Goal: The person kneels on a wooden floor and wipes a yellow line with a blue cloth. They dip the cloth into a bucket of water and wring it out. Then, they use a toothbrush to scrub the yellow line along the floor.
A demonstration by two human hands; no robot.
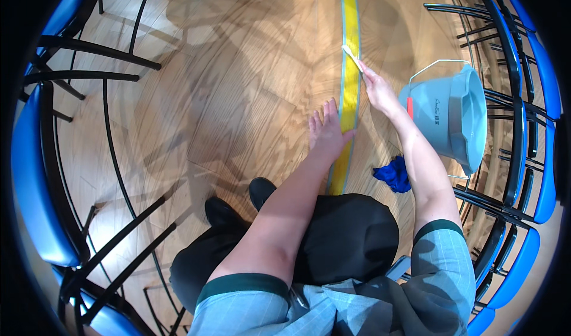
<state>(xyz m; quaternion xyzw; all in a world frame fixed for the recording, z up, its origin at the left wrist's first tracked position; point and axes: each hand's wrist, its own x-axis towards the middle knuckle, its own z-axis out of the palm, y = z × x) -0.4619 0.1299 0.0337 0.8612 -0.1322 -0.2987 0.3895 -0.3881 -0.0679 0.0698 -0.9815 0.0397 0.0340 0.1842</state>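
Note:
A white toothbrush [352, 58] is in my right hand [379, 90], its head touching or just above the ribbed yellow floor strip [351, 23]. The strip has grey edges and runs away from my knees across the wood floor. My left hand [328, 133] is spread, palm down, at the strip's left edge, with its thumb over the yellow; it holds nothing. Right of my right forearm stands a light blue plastic bucket [432, 113] with a wire handle. A crumpled dark blue cloth [393, 174] lies on the floor, partly hidden by that forearm.
Blue-seated chairs with black metal legs [40, 171] crowd the left side. More blue chairs [519, 113] line up behind the bucket on the right. Wood-plank floor [250, 90] lies between them. My black shoes [225, 212] are left of my bent knees.

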